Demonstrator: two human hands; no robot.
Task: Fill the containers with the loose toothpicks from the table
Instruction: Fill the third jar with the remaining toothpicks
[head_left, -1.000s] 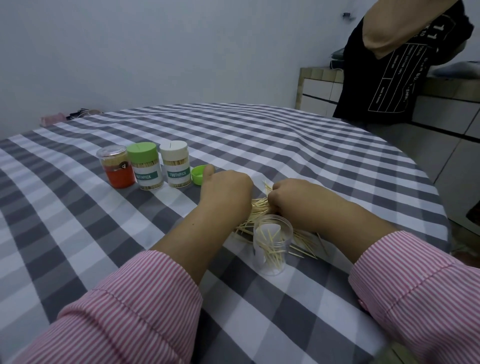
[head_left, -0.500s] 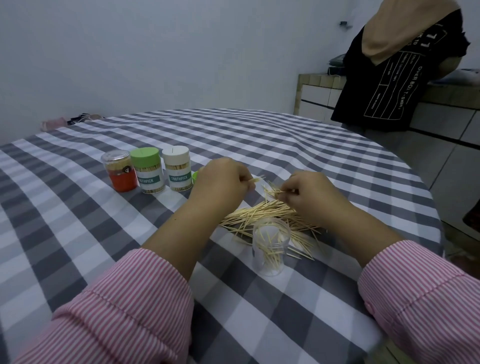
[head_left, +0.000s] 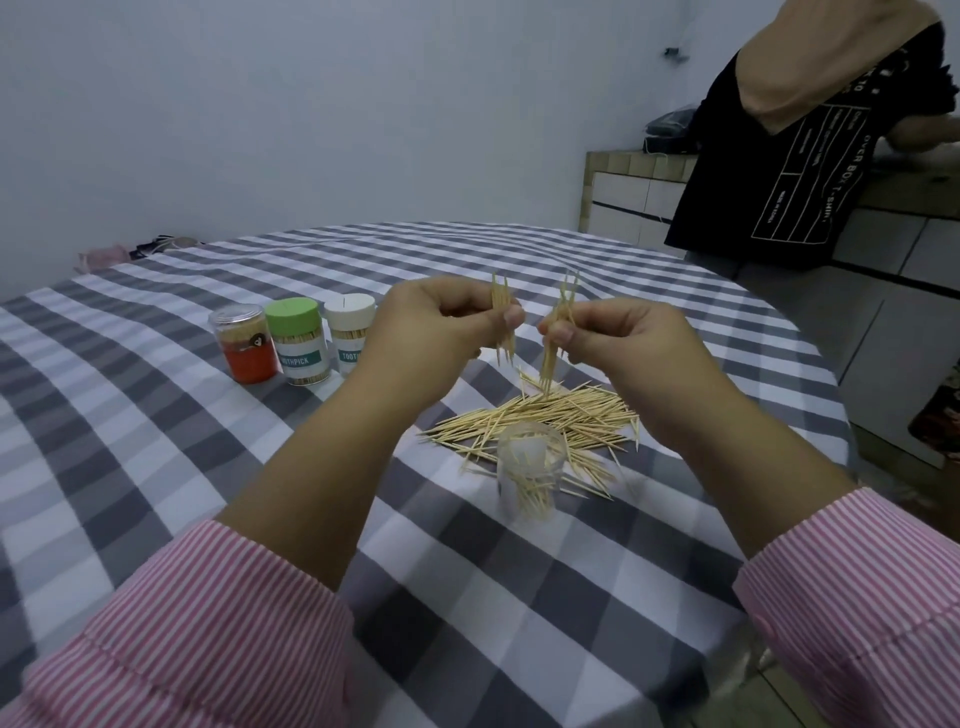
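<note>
Both hands now raised, gripping toothpicks.

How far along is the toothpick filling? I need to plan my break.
Done: three capped containers look full. In hand: the left hand and right hand each pinch a bundle. Left: the open clear container holds few toothpicks, and a pile lies on the table.

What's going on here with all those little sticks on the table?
A person in pink striped sleeves is gathering toothpicks. The left hand and the right hand each pinch a small bundle upright above the loose pile on the checked tablecloth. An open clear container in front holds only a few. Three capped containers stand to the left.
</note>
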